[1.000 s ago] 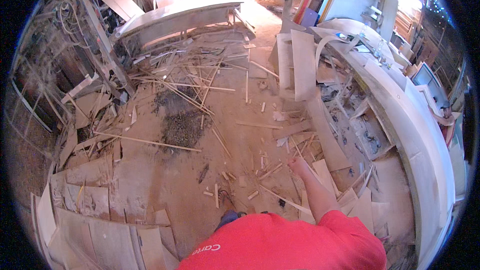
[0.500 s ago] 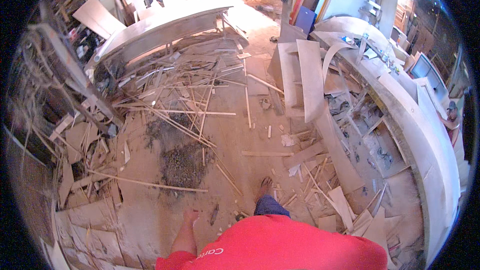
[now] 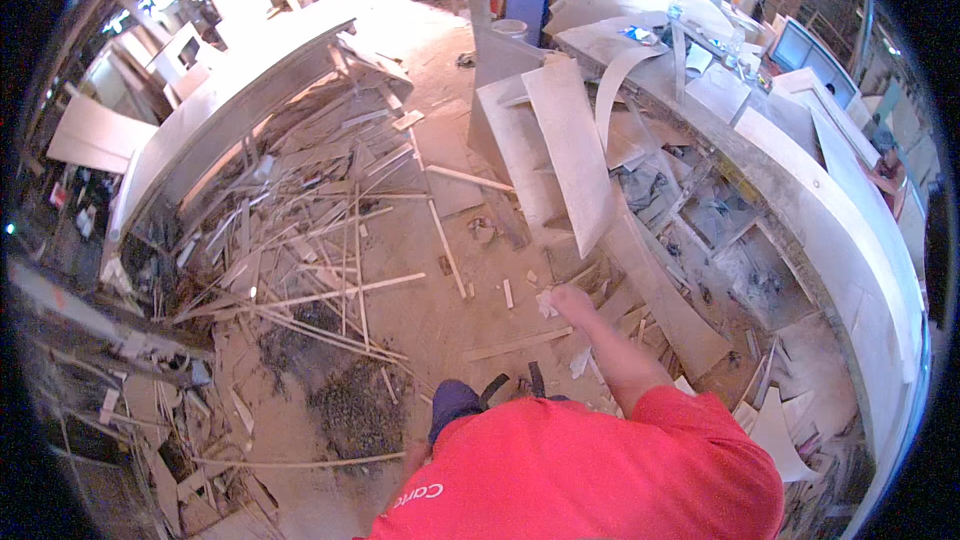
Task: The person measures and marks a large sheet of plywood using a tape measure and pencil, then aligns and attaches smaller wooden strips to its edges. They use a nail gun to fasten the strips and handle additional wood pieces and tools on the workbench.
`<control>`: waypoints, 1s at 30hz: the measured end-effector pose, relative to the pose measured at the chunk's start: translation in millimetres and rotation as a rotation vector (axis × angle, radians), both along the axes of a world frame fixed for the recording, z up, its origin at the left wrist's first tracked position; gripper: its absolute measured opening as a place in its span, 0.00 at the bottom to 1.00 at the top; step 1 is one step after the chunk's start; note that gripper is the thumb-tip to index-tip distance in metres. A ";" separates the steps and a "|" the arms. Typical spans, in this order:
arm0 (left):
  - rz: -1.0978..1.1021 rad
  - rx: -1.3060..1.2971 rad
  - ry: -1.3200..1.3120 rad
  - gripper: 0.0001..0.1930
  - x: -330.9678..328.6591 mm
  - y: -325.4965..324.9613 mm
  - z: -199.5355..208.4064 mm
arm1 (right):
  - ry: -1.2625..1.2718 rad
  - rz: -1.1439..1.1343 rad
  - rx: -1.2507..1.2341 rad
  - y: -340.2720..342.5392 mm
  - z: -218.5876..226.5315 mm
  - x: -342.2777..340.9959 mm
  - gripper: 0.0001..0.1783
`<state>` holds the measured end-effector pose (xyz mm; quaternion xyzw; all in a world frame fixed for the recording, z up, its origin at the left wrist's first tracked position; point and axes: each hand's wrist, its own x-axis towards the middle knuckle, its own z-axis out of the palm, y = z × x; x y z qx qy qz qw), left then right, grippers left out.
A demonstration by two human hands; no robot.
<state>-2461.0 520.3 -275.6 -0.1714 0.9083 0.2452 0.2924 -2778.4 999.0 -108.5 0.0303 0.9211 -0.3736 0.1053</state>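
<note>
My right hand point(image 3: 572, 304) reaches forward over the littered floor, its arm stretched out from the red sleeve. Its fingers are too blurred to tell whether they are closed. Right beside the fingertips is a crumpled whitish scrap point(image 3: 546, 303) that looks like it lies on the floor. A short pale wood strip point(image 3: 507, 293) and a longer flat strip point(image 3: 515, 345) lie close to that hand. Of my left arm only a sliver of skin point(image 3: 415, 456) shows at the left edge of the red shirt; the fingers there are hidden.
A long curved pale counter point(image 3: 850, 210) runs along the right, its open framework holding debris. Two bent panels point(image 3: 565, 145) lean at its near end. Thin wood strips point(image 3: 350, 280) are heaped at left, beside a dark ash patch point(image 3: 355, 395). Another person point(image 3: 887, 172) is at far right.
My right hand has come into view, reaching forward. The left hand has drawn back behind the shirt. My view has swung right, so the counter and floor pieces sit further left.
</note>
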 end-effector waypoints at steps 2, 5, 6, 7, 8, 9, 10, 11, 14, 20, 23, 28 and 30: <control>-0.107 0.019 0.042 0.21 -85.9 9.3 -7.4 | -0.018 -0.060 -0.037 13.0 5.7 -51.9 0.19; -0.219 -0.012 0.092 0.21 -155.7 -7.1 -4.6 | -0.042 0.046 -0.075 -29.0 39.3 -112.3 0.19; -0.219 -0.004 0.123 0.21 -184.4 -7.8 -6.7 | 0.014 0.027 -0.115 -29.3 24.3 -120.8 0.19; -0.220 0.002 0.152 0.21 -214.5 -7.5 -9.1 | 0.030 0.054 -0.037 -23.9 10.1 -122.5 0.21; -0.170 0.070 0.043 0.21 -240.7 -4.0 -9.4 | 0.042 0.080 0.048 -16.2 -10.5 -123.2 0.22; -0.110 0.129 -0.058 0.21 -267.0 -10.0 -14.4 | 0.023 0.162 0.245 -8.4 -28.0 -129.8 0.24; -0.055 0.183 -0.164 0.22 -289.9 -18.4 -16.0 | -0.015 0.199 0.339 1.5 -45.6 -130.7 0.24; -0.041 0.155 -0.148 0.21 -315.5 -29.7 -12.9 | -0.090 0.192 0.380 10.4 -60.2 -127.9 0.24; -0.131 -0.029 -0.006 0.21 -370.3 -65.0 -11.4 | -0.358 0.102 0.372 22.4 -90.2 -106.3 0.24; -0.297 -0.137 -0.089 0.19 -598.9 -147.9 39.9 | -0.568 -0.216 0.136 -3.8 -94.7 -134.9 0.23; -0.019 -0.012 0.057 0.17 -665.7 -166.4 68.9 | -0.588 -0.320 0.021 -32.2 -89.5 -179.7 0.23; -0.377 0.100 0.110 0.15 -740.4 -148.4 73.8 | -0.551 -0.453 -0.092 -48.3 -86.4 -269.3 0.22; -0.541 0.020 0.181 0.14 -726.3 -175.6 36.6 | -0.502 -0.432 -0.156 -64.3 -94.4 -337.1 0.22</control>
